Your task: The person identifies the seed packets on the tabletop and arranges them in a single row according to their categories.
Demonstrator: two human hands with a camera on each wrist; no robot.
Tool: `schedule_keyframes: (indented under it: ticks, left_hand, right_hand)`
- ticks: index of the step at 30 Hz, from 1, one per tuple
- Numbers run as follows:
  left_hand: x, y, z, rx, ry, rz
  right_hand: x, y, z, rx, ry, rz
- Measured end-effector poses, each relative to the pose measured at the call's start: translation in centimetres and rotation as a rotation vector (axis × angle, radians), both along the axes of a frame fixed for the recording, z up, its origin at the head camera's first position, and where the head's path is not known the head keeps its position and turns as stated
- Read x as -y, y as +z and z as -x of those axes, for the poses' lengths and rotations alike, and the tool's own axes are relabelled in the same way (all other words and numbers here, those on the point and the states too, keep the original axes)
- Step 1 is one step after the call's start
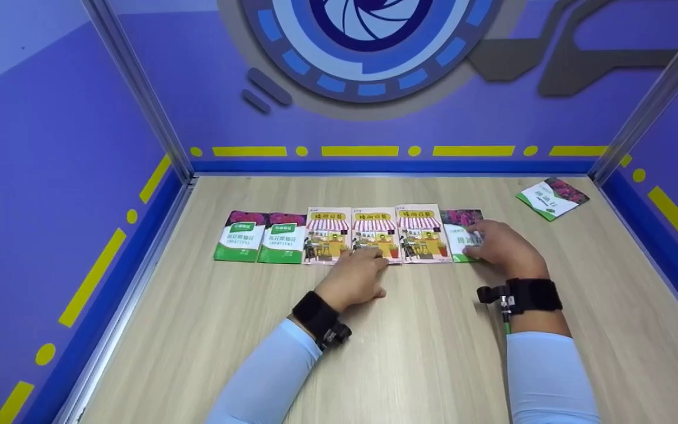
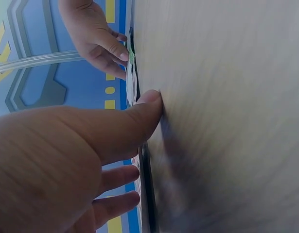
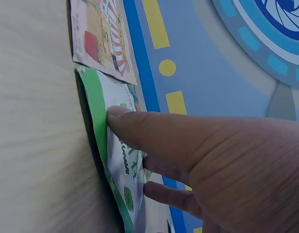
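Several flat packets lie side by side in a row. At the left end are two green-and-white flower packets [image 1: 237, 238], followed by three pink packets with a striped-awning picture [image 1: 423, 235]. At the right end lies another green-and-white flower packet [image 3: 127, 160]. My right hand [image 1: 507, 247] rests on that packet, thumb and fingers [image 3: 171, 194] spread over its face. My left hand [image 1: 354, 277] is at the lower edge of the pink packets, its fingertips touching the middle one; its thumb [image 2: 149, 104] reaches down to the tabletop.
One more flower packet [image 1: 552, 199] lies tilted by itself near the back right corner. The wooden table [image 1: 409, 353] is bounded by a printed back wall [image 1: 368, 132] and side walls with metal corner posts.
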State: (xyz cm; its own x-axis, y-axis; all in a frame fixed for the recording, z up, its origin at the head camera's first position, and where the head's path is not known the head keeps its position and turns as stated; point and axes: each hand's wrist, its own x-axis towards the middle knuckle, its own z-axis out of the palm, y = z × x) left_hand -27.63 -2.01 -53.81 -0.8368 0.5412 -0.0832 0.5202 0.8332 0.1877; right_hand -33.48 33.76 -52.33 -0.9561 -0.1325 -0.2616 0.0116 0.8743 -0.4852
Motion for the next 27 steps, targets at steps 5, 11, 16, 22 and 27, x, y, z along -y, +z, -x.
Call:
schedule_keyframes:
  ticks: [5,11,16,22,27]
  left_hand:
    - [0.0,0.0,0.1,-0.018,-0.01,-0.002]
    - [-0.1,0.3,-0.1,-0.054,-0.053,0.006]
    - [-0.2,0.3,-0.3,-0.078,-0.111,0.018]
    - [-0.3,0.3,-0.5,-0.066,-0.117,0.011]
    - [-0.5,0.5,-0.5,-0.061,-0.127,0.007]
  right_hand:
    - [0.3,0.0,0.1,-0.007,0.008,-0.009]
    - [0.5,-0.1,0.2,-0.006,-0.002,-0.008]
    - [0.4,-0.1,0.5,0.011,-0.025,0.007]
    - [-0.6,-0.1,0.9,-0.023,-0.043,0.022]
    - [-3.2,-0.5,1.5,-0.068,-0.07,-0.002]
